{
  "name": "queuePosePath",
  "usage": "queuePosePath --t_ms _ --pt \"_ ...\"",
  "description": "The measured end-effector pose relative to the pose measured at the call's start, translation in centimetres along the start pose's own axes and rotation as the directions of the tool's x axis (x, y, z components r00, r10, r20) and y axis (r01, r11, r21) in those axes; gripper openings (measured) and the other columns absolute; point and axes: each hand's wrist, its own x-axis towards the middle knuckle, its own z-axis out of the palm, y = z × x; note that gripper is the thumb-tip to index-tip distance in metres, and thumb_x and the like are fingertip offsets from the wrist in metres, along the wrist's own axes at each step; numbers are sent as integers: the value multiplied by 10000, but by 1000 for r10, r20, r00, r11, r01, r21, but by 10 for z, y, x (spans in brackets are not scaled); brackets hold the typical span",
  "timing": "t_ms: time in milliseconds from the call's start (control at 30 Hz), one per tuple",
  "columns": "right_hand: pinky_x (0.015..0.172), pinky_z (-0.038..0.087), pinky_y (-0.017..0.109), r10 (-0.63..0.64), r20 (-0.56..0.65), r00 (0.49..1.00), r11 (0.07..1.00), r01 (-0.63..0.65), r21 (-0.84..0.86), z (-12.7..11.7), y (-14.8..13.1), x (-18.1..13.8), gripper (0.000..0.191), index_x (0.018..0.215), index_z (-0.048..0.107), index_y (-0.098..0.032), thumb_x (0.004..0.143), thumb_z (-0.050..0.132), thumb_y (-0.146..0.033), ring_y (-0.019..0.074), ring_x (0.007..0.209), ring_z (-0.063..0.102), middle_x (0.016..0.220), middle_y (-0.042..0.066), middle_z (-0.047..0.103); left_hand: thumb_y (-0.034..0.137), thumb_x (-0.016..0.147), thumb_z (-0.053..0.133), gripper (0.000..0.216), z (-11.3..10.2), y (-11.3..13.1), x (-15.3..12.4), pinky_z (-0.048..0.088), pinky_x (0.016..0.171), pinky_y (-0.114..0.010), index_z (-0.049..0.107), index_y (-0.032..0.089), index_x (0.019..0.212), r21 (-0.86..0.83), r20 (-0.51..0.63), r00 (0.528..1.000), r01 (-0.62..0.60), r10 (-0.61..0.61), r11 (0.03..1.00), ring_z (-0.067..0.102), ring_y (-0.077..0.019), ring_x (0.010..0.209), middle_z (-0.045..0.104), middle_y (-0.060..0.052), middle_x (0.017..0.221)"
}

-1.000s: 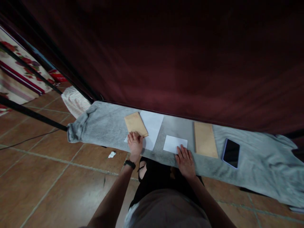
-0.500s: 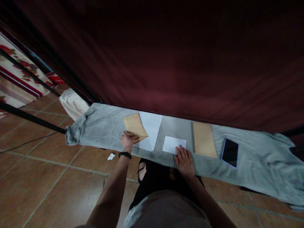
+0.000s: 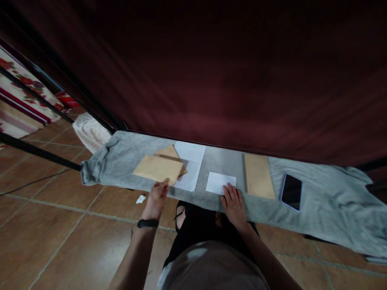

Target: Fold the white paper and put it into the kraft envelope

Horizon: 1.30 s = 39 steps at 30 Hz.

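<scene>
My left hand [image 3: 158,194] pinches the near edge of a tan paper envelope [image 3: 157,167], held up off the bench. Beneath it, partly hidden, lie more tan envelopes [image 3: 169,151] on top of white paper sheets [image 3: 193,167]. My right hand [image 3: 234,205] lies flat with fingers stretched, its fingertips resting on the lower right corner of a small white rectangle of paper [image 3: 220,183]. To the right of that hand is a stack of tan envelopes [image 3: 259,177], untouched.
A grey cloth [image 3: 117,161] covers the long narrow bench. A phone [image 3: 291,192] lies at the right. Behind hangs a dark red curtain [image 3: 211,100]. Black metal bars [image 3: 39,151] stand at the left, near a striped cloth [image 3: 90,133]. A crumpled white scrap [image 3: 140,199] is on the tiled floor.
My left hand has lifted one envelope off the pile and drawn it toward me, turning it sideways. My right hand has stayed on the small white paper.
</scene>
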Motion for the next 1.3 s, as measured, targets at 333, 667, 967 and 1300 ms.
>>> queuePosePath --t_ms 333,667,967,1300 --pt "918 588 455 268 493 827 112 -535 837 -12 -65 48 645 1287 649 -259 815 633 -698 286 1045 718 1199 78 736 246 573 904 267 52 -80 -87 549 729 -276 705 209 747 -78 379 908 222 -177 972 684 -157 749 747 -13 824" --pt "687 558 321 276 572 772 -19 -591 807 -27 -62 50 363 983 726 -235 702 710 -464 224 776 693 868 16 761 258 647 868 270 53 -96 -90 551 758 -287 723 241 874 -32 475 852 267 -221 963 680 -183 855 750 -28 975" --pt "722 535 313 289 470 834 274 -543 794 -16 -42 49 262 873 706 -231 765 605 -447 209 780 660 827 2 737 427 692 860 329 51 -95 -102 535 735 -293 708 199 875 155 572 752 294 -328 943 680 -178 770 740 -48 858" --pt "858 529 365 320 373 871 454 -487 746 -8 -23 40 275 971 718 -249 808 528 -363 231 900 677 958 14 769 345 861 703 670 56 -70 -102 313 1190 -550 466 271 1483 352 829 452 -879 328 321 341 -327 1487 404 -120 1595"
